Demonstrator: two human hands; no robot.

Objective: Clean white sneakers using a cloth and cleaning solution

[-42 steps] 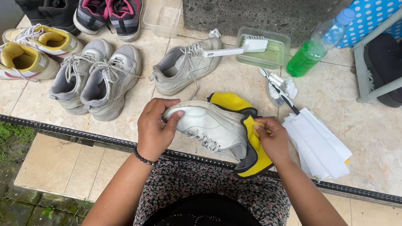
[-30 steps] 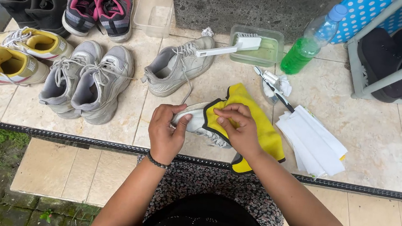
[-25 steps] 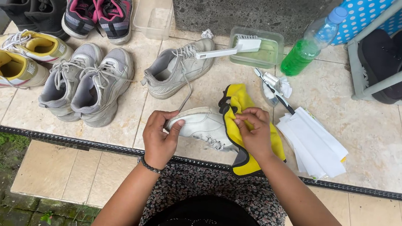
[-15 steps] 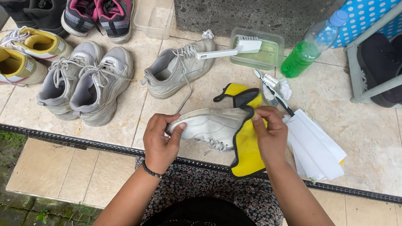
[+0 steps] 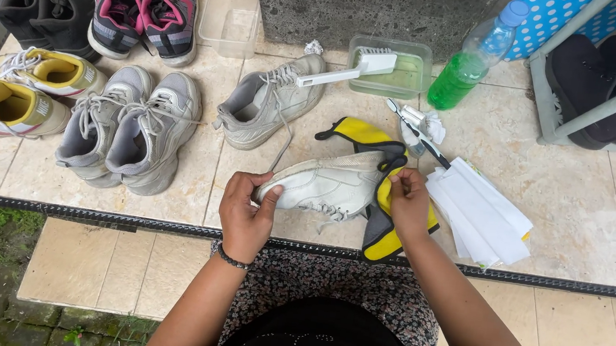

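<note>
Since half a second ago, my right hand (image 5: pixel 407 206) has slid down the yellow cloth (image 5: pixel 385 238) toward the heel of the white sneaker (image 5: pixel 329 187), and the shoe has barely shifted. I see the white sneaker lying on its side on the tiled ledge (image 5: pixel 593 218), sole toward the wall, toe pointing left, just behind the dark edge strip (image 5: pixel 90 215). My left hand (image 5: pixel 246 216) pinches the toe end, fingers curled shut on it, wrist bent back toward me. My right hand is closed on the cloth and presses it against the heel, knuckles up, forearm coming in from the lower right.

Just right of that hand lies a stack of white sheets (image 5: pixel 482 218), nearly touching the cloth. Behind the shoe sit a grey sneaker (image 5: pixel 270 100), a white brush (image 5: pixel 345 70) resting over a clear tub (image 5: pixel 395 68), and a bottle of green liquid (image 5: pixel 472 64). To the left a grey pair (image 5: pixel 129 131) stands well apart, leaving bare tile between it and my left hand. The open room is the tile at the far right.
</note>
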